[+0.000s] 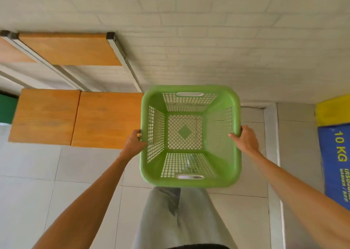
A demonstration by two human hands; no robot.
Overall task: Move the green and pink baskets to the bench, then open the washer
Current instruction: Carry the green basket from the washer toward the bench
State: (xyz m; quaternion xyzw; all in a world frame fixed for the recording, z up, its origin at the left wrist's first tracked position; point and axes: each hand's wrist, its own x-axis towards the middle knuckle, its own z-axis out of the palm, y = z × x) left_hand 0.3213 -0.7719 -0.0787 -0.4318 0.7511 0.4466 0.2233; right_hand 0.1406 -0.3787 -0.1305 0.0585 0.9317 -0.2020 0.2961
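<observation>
The green basket (190,136) is empty and upright, held over the tiled floor (47,182) just right of the wooden desk (75,118). The left hand (133,144) has its grip closed on the basket's left rim, and the right hand (244,140) has its grip closed on the right rim. A blue machine marked "10 KG" (337,158) stands at the far right.

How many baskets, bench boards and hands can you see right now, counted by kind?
Green basket: 1
Wooden bench boards: 2, the left board and the right board
Hands: 2, left hand and right hand, both gripping the basket rim
Total: 5
</observation>
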